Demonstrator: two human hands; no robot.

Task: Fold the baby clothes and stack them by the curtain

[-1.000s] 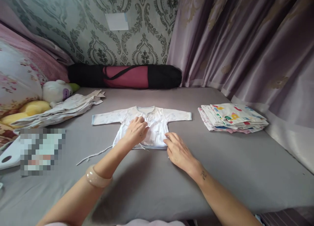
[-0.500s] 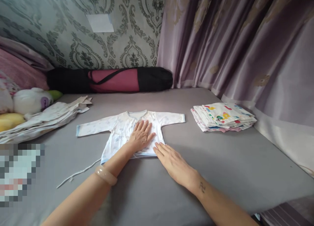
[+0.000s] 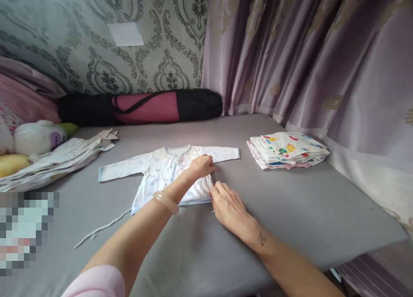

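Note:
A small white baby shirt (image 3: 163, 170) with pale blue cuffs lies spread flat on the grey bed sheet (image 3: 290, 211), sleeves out to both sides. My left hand (image 3: 202, 165) reaches across it and pinches the cloth under the right sleeve. My right hand (image 3: 227, 202) has its fingers curled on the shirt's lower right hem corner. A thin white tie string (image 3: 103, 227) trails from the shirt's lower left toward the bed's front.
A stack of folded colourful clothes (image 3: 287, 150) sits to the right near the purple curtain (image 3: 306, 56). A heap of unfolded pale garments (image 3: 54, 159) and soft toys (image 3: 35, 136) lie at the left. A black and maroon roll bag (image 3: 142, 108) rests against the wall.
My left hand went from flat on the shirt's middle to its right side and closed on the cloth. My right hand moved up onto the hem corner and curled.

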